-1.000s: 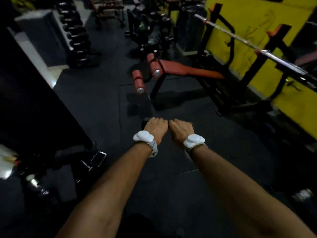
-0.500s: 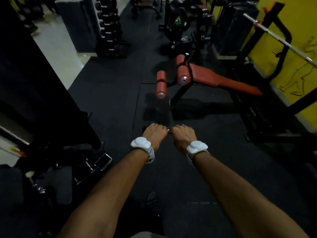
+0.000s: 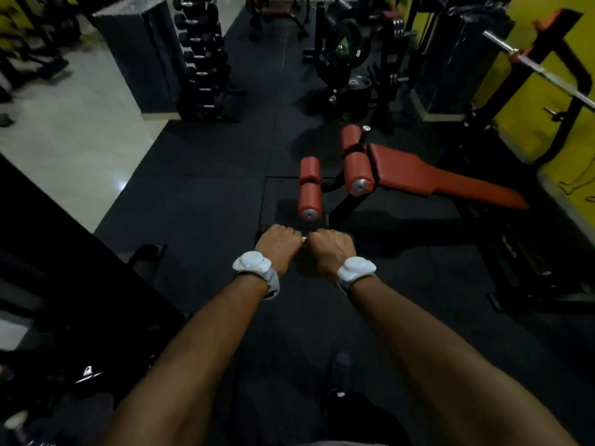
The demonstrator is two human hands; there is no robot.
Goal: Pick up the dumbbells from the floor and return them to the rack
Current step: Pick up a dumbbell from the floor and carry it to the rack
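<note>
Both hands, left hand (image 3: 277, 244) and right hand (image 3: 331, 247), grip 1 dumbbell (image 3: 304, 239) crosswise; rack (image 3: 206, 56) lies ahead-left.

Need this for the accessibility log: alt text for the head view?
Both hands, left hand and right hand, grip one dumbbell side by side above dark gym flooring. A red bench stands ahead, a dumbbell rack farther back left.

The floor mats (image 3: 206, 194) look like matt black rubber, while the pale floor (image 3: 74, 140) beside them is glossy and throws back light. The bench pad (image 3: 428, 178) is smooth red vinyl with a slight sheen; its rollers (image 3: 309, 188) end in bare metal caps. The barbell (image 3: 531, 64) is shiny steel. Both wrist devices (image 3: 252, 262) are smooth white plastic.
</note>
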